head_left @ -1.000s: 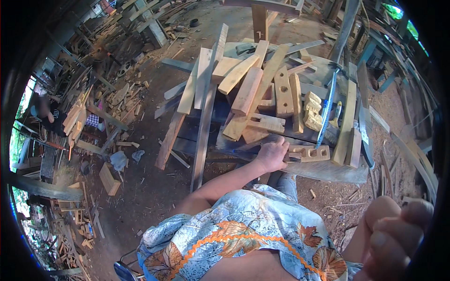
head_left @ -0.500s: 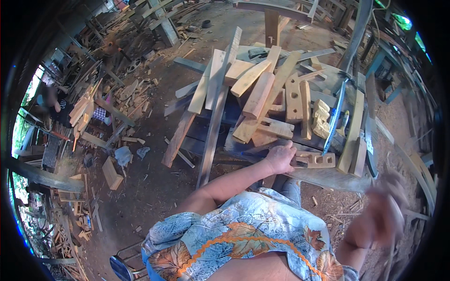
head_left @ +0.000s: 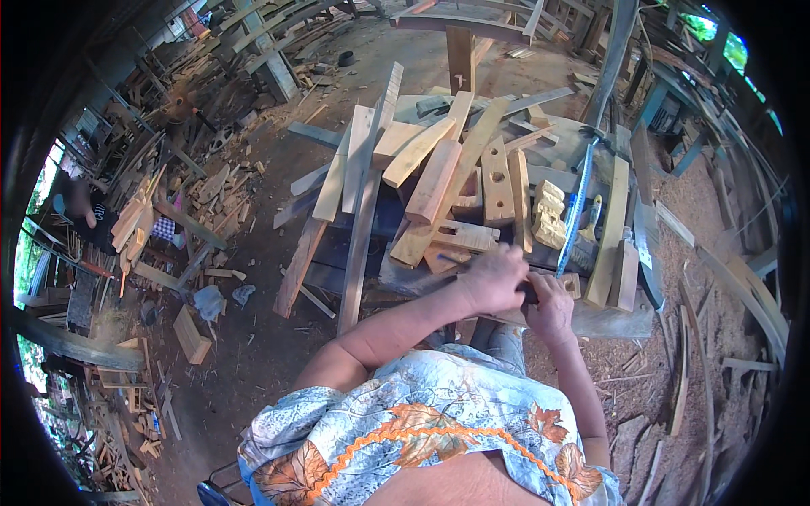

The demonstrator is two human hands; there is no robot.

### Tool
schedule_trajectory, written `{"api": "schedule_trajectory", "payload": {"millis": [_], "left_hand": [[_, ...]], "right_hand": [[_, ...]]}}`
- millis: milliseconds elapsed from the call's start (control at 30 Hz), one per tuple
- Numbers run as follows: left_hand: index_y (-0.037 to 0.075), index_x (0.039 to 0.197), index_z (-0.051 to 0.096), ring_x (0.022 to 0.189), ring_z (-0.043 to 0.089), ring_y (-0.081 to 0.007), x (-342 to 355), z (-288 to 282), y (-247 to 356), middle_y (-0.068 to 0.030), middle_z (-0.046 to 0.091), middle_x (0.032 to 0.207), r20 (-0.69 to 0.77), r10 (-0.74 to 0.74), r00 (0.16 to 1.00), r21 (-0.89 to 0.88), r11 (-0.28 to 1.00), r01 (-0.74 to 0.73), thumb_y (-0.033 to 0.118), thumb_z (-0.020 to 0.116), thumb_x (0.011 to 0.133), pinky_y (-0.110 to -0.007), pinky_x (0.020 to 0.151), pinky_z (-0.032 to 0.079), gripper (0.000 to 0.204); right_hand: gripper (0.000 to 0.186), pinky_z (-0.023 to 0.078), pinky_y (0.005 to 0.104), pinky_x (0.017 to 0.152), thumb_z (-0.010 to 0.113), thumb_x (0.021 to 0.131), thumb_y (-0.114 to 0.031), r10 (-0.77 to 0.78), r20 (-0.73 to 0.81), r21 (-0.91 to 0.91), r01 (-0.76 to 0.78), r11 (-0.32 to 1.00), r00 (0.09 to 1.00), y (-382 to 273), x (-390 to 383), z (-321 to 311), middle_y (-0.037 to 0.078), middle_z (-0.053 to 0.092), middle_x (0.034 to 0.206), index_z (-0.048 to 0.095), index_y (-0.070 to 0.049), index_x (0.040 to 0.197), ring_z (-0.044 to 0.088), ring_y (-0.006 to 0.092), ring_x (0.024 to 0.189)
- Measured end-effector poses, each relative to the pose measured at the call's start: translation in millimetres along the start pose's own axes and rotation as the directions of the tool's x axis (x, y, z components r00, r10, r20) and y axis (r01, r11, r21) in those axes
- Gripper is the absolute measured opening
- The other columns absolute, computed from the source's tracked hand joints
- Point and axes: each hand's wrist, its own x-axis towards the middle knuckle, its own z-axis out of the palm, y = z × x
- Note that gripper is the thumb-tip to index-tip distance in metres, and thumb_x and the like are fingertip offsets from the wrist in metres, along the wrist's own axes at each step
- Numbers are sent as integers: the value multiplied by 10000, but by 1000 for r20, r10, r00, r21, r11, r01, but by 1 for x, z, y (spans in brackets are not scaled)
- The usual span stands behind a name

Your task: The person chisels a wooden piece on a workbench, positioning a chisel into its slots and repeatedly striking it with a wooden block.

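Wooden block (head_left: 573, 285), one; long blue tool (head_left: 576, 202), one.
By the tool's near end: the block, mostly covered; left hand (head_left: 496, 280), one, right hand (head_left: 552, 309), one, fingers curled, grasp hidden, cannot tell. Left of the tool: three-holed board (head_left: 497, 191), one.

The person wears a loose, short-sleeved blouse (head_left: 456, 379) in mottled pale blue and white, with fine, dark, branching lines. Large veined leaves (head_left: 422, 415) in orange and brown are printed across it. Wavy orange rickrack trim (head_left: 439, 430) curves around the wide neckline. The left hand (head_left: 496, 280) and right hand (head_left: 550, 310) are bare. Faded grey-blue trousers (head_left: 501, 340) show below the blouse.
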Motion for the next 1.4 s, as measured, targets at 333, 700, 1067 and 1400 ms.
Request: {"api": "schedule_trajectory", "payload": {"millis": [333,700,1067,1400], "left_hand": [[101,1405,313,1145,487,-391,1,-43,-109,-191,483,1223,-243,-535,810,245,774,584,396,781,677,-517,910,449,915],[119,1519,121,1148,576,-329,14,-59,-137,-239,527,1269,-26,-723,690,105,685,721,442,836,578,-405,963,488,1226],[70,1458,286,1100,603,-332,8,-67,-140,-211,585,1200,-100,-674,732,79,728,681,310,804,616,-399,938,497,1017],[49,1395,378,1036,631,-347,2,-63,-130,-228,603,1107,-251,-597,762,68,775,629,225,750,640,-406,882,518,860]], "right_hand": [[371,481,395,672,761,632,-174,489,-34,313,-455,834,872,37,-28,12,138,643,755,637,-40,954,634,314,711],[330,464,386,637,760,626,-201,577,25,410,-535,739,816,46,-29,19,118,619,694,626,-44,884,601,282,652],[341,464,398,661,776,620,-231,566,-6,302,-538,787,824,37,-26,15,134,624,729,614,-51,860,613,308,692],[370,474,395,689,777,613,-227,591,41,293,-575,764,806,39,-27,17,132,645,771,633,-58,908,630,304,727]]}}
